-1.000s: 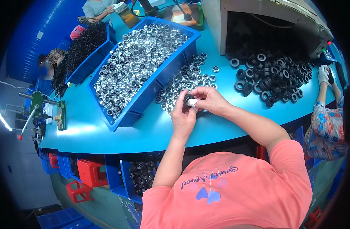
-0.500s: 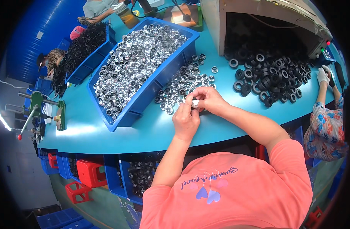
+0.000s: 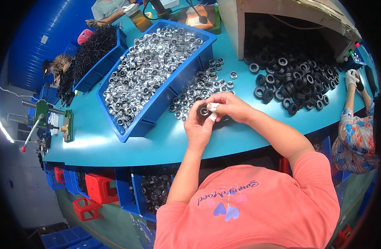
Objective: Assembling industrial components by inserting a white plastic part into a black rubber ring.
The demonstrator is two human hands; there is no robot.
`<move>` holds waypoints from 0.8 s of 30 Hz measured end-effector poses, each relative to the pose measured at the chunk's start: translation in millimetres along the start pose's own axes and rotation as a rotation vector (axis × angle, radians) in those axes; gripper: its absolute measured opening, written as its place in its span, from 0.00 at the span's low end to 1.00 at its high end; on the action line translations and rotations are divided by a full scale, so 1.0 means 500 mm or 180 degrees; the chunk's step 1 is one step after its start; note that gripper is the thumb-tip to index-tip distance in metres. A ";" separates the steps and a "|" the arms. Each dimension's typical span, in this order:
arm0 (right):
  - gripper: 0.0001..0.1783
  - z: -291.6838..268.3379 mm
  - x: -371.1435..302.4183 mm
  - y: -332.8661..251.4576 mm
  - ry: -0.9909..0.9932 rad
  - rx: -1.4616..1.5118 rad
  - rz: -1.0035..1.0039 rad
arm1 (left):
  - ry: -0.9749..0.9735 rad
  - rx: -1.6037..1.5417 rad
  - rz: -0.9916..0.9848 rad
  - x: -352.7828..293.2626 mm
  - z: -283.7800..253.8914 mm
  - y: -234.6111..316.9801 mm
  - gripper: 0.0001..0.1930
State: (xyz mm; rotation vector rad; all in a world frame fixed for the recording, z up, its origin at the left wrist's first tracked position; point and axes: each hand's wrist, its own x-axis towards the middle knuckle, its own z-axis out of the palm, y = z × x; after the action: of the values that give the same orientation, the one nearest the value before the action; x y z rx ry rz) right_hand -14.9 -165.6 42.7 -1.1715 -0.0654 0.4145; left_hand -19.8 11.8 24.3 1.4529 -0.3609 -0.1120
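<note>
Between my two hands, over the table's near part, is a small black toy wheel [image 3: 204, 111], its face turned up and a shiny centre showing. My left hand [image 3: 197, 129] is closed round its left side, with white wrapping on the thumb. From the right, my right hand [image 3: 231, 107] pinches the wheel's edge, a white-wrapped fingertip against it. Just beyond lie loose chrome wheel hubs [image 3: 199, 93] spread on the turquoise table. Black rubber tyres [image 3: 298, 85] are heaped to the right of my hands.
A large blue bin [image 3: 169, 89] full of chrome hubs stands to the left. Behind the tyres is a box-like housing [image 3: 241, 33]. A green hand press [image 3: 41, 116] is at far left, and a co-worker's gloved hand [image 3: 351, 79] at far right. Below the table, a blue crate [image 3: 136, 195] holds finished-looking wheels.
The wheel has been turned up into view between my fingers, where it was mostly hidden before. My left hand has opened round its side; my right has shifted slightly.
</note>
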 end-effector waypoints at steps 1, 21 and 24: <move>0.17 -0.007 -0.001 0.002 -0.0102 -0.0146 -0.0105 | -0.0050 -0.0193 -0.0156 0.001 -0.003 0.011 0.26; 0.13 0.009 0.011 0.022 0.0690 -0.0311 -0.0259 | -0.0051 -0.0401 -0.0254 0.020 -0.022 -0.005 0.23; 0.13 0.004 0.012 0.017 0.0614 -0.0267 -0.0246 | -0.0254 -0.0750 -0.0196 0.014 -0.017 -0.006 0.28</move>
State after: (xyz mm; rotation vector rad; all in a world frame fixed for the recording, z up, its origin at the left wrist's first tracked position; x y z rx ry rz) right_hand -12.3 -159.0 35.1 -1.2823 0.0398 0.2309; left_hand -10.1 17.2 22.1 1.2288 -0.3557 -0.2548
